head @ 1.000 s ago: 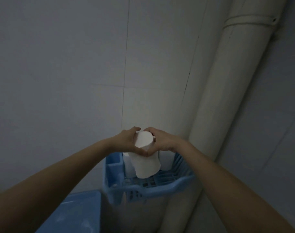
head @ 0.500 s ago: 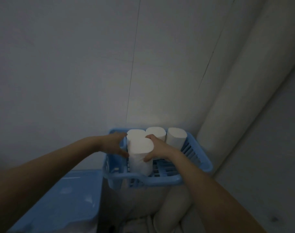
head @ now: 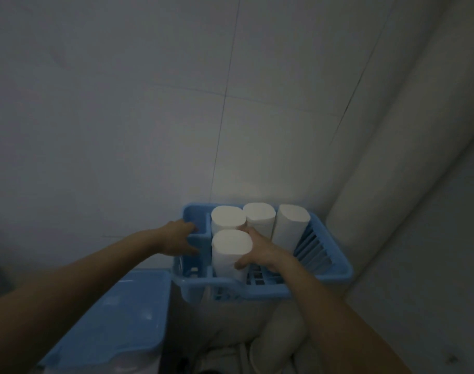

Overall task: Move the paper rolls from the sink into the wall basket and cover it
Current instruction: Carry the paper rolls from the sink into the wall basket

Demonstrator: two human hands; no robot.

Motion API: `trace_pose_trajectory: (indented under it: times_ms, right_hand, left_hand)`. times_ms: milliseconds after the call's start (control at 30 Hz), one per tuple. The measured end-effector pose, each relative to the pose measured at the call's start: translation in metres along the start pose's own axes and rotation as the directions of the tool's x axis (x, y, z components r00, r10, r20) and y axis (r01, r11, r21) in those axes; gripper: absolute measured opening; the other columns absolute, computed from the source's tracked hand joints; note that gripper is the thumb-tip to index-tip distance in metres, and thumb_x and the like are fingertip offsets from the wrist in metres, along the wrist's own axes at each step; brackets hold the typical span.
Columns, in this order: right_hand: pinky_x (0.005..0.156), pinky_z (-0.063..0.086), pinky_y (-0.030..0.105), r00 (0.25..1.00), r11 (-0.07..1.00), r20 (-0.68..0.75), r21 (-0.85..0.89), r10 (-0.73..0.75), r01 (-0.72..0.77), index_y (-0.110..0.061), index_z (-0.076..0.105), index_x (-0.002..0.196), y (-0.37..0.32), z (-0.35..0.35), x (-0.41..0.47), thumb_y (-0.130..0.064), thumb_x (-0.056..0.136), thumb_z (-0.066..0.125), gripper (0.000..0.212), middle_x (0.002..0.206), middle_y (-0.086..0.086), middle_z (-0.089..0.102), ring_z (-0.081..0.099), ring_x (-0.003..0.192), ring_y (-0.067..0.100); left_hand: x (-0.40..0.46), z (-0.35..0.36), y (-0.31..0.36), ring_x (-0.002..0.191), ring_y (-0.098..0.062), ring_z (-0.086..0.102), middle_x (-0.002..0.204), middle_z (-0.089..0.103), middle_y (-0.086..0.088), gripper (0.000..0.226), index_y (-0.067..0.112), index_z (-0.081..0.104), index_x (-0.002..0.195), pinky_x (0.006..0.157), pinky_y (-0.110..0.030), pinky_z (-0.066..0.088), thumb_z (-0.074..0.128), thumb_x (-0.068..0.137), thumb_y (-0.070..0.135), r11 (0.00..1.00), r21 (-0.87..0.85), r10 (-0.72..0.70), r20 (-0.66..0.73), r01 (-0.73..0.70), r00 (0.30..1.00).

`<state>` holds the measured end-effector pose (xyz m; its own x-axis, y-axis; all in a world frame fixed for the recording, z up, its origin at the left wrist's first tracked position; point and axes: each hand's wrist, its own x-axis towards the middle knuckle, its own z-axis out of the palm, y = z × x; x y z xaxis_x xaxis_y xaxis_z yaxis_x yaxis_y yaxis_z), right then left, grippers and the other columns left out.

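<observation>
A blue slatted wall basket [head: 333, 273] hangs against the tiled wall. Several white paper rolls stand upright in it: three in the back row [head: 259, 215] and one at the front left [head: 230, 247]. My right hand [head: 260, 251] wraps around the right side of the front roll, thumb low on it. My left hand [head: 178, 238] rests on the basket's left compartment wall, fingers apart, off the roll. A light blue cover [head: 117, 319] lies flat at the lower left, beside the basket.
A thick white drain pipe [head: 392, 163] runs up the corner right of the basket. Below the basket a pale pipe bend [head: 276, 346] shows. The scene is dim.
The front roll has gone down from above the basket to standing inside it. My left hand has come off the roll and shifted left to the basket's side compartment. The view has tilted down.
</observation>
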<state>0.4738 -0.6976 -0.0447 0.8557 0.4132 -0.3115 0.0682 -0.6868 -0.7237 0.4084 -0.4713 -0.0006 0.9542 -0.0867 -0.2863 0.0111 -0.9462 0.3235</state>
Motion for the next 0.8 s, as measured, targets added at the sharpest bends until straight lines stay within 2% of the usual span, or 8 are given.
trace_pose_trajectory:
  times_ms: [133, 467, 567, 700, 800]
  right_hand:
    - [0.105, 0.041, 0.041, 1.0, 0.999, -0.008, -0.025, 0.021, -0.021, -0.02, 0.027, 0.143, 0.001, 0.001, -0.001, -0.011, 0.063, 0.084, 0.099, 0.136, 0.002, 0.042, 0.04, 0.125, 0.023]
    - [0.106, 0.038, 0.039, 0.998, 0.984, 0.024, -0.17, 0.052, -0.048, -0.017, 0.023, 0.145, -0.007, -0.005, -0.007, -0.02, 0.066, 0.085, 0.1, 0.144, 0.004, 0.039, 0.039, 0.129, 0.023]
    - [0.109, 0.035, 0.038, 0.996, 0.968, 0.043, -0.243, 0.079, -0.066, -0.017, 0.02, 0.148, -0.012, -0.011, -0.012, -0.023, 0.066, 0.085, 0.105, 0.148, 0.004, 0.036, 0.037, 0.132, 0.025]
    - [0.112, 0.034, 0.037, 0.991, 0.956, 0.078, -0.281, 0.112, -0.086, -0.014, 0.015, 0.151, -0.025, -0.021, -0.019, -0.017, 0.068, 0.085, 0.109, 0.154, 0.005, 0.031, 0.035, 0.137, 0.025]
    - [0.116, 0.031, 0.038, 0.989, 0.936, 0.055, -0.335, 0.138, -0.112, -0.011, 0.012, 0.153, -0.04, -0.028, -0.025, -0.019, 0.07, 0.084, 0.109, 0.156, 0.008, 0.027, 0.032, 0.14, 0.026]
  left_hand:
    - [-0.002, 0.003, -0.004, 0.125, -0.027, 0.047, 0.14, 0.041, -0.013, 0.065, 0.01, 0.038, 0.14, 0.104, -0.033, 0.039, 0.063, 0.086, 0.036, 1.0, -0.009, -0.003, 0.012, 0.003, 1.0]
    - [-0.009, 0.003, -0.007, 0.127, -0.028, 0.045, 0.143, 0.037, -0.013, 0.066, 0.014, 0.035, 0.143, 0.105, -0.033, 0.038, 0.062, 0.087, 0.038, 1.0, 0.002, -0.006, 0.019, 0.006, 1.0]
    - [-0.013, 0.001, -0.006, 0.127, -0.028, 0.045, 0.142, 0.037, -0.013, 0.064, 0.015, 0.036, 0.143, 0.105, -0.034, 0.038, 0.061, 0.088, 0.037, 1.0, 0.007, 0.007, 0.015, -0.007, 1.0]
    - [-0.02, -0.003, -0.004, 0.128, -0.029, 0.044, 0.144, 0.036, -0.014, 0.064, 0.014, 0.036, 0.143, 0.106, -0.033, 0.036, 0.061, 0.088, 0.036, 0.999, 0.003, 0.032, 0.012, -0.032, 0.999]
    - [-0.026, -0.008, -0.003, 0.129, -0.028, 0.043, 0.143, 0.037, -0.014, 0.063, 0.013, 0.037, 0.142, 0.106, -0.032, 0.036, 0.061, 0.089, 0.034, 0.999, 0.002, 0.051, 0.0, -0.051, 0.999]
